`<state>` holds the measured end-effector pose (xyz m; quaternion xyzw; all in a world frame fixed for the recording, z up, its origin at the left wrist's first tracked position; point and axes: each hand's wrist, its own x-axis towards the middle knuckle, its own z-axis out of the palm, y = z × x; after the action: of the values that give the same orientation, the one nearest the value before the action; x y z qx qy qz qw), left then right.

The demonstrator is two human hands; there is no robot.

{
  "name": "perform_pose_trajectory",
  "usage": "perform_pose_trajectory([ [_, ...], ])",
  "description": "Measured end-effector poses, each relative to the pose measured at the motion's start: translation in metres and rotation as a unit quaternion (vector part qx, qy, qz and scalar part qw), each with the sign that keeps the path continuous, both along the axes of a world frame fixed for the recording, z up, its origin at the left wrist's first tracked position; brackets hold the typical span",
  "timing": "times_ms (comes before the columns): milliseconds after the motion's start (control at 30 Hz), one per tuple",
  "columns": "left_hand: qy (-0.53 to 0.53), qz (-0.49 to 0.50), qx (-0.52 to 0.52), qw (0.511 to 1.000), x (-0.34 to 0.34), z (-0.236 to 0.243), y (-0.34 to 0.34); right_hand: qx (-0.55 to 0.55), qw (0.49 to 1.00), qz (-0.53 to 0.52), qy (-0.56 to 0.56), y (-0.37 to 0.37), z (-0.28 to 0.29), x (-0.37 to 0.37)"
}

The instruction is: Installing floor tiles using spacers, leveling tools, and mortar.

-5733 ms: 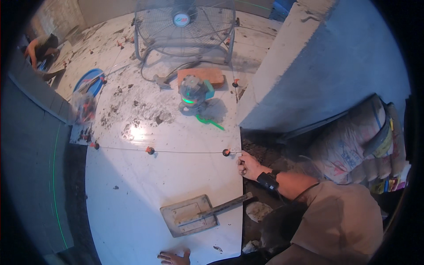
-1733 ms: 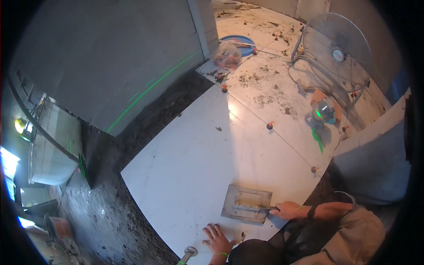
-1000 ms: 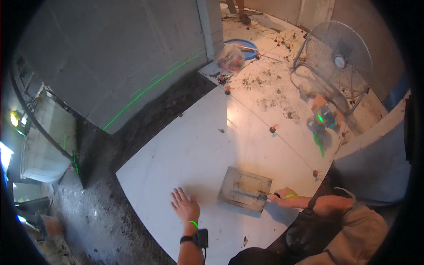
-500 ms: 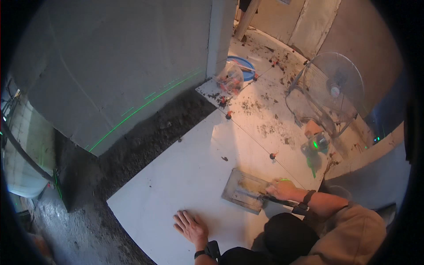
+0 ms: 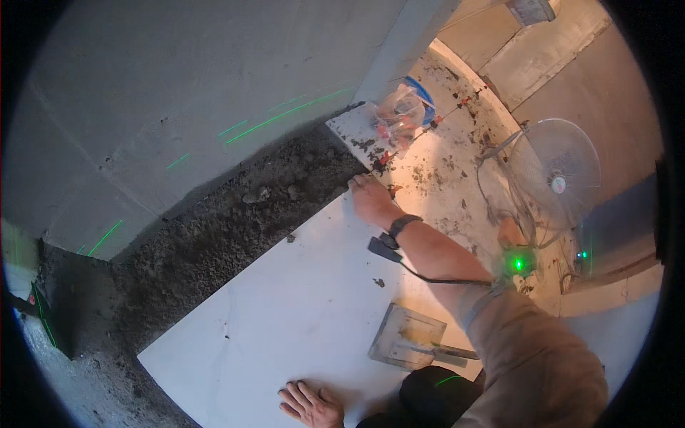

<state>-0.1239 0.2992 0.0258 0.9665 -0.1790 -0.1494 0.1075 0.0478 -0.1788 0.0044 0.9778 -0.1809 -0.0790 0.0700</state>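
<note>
A large white tile (image 5: 278, 314) lies in front of me. My left hand (image 5: 310, 405) rests flat on its near part, fingers spread. My right arm reaches across the tile, and my right hand (image 5: 372, 200) touches its far corner with slightly bent fingertips; the thumb is hidden. Just past that hand is a red tile-levelling clip (image 5: 386, 157) at the joint. A rectangular trowel (image 5: 408, 335) with a bar handle lies on the tile, left of my right sleeve, touched by neither hand.
Rough dark mortar (image 5: 235, 214) runs between the tile and a grey wall (image 5: 178, 93) with green laser lines. On the far right stand a floor fan (image 5: 555, 167) and a glowing green laser level (image 5: 519, 262). A plastic bag (image 5: 399, 114) and a blue basin (image 5: 423, 96) lie beyond crumbs of mortar.
My right hand has let go of the trowel and moved forward and left to the tile's far corner. My left hand stays flat on the tile. The view has shifted.
</note>
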Motion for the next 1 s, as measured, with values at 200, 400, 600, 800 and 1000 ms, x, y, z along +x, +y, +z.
perform_pose_trajectory([
  [200, -0.013, 0.013, -0.012, 1.0, -0.001, -0.011, 0.0, -0.021, 0.996, 0.085, 0.035, -0.031, -0.007, 0.006],
  [400, -0.046, -0.002, -0.005, 0.999, -0.006, -0.021, 0.004, 0.008, 0.991, 0.067, 0.116, -0.039, -0.009, 0.02],
  [600, -0.076, 0.001, -0.036, 0.996, -0.008, -0.033, 0.008, 0.016, 0.99, 0.059, 0.123, -0.043, -0.008, 0.021],
  [800, -0.018, 0.014, 0.022, 1.0, -0.019, -0.047, 0.011, 0.036, 0.993, 0.065, 0.095, -0.05, -0.033, 0.007],
  [1000, 0.033, 0.035, -0.023, 0.999, 0.001, -0.009, 0.002, 0.16, 0.986, 0.032, -0.045, -0.029, 0.004, 0.019],
])
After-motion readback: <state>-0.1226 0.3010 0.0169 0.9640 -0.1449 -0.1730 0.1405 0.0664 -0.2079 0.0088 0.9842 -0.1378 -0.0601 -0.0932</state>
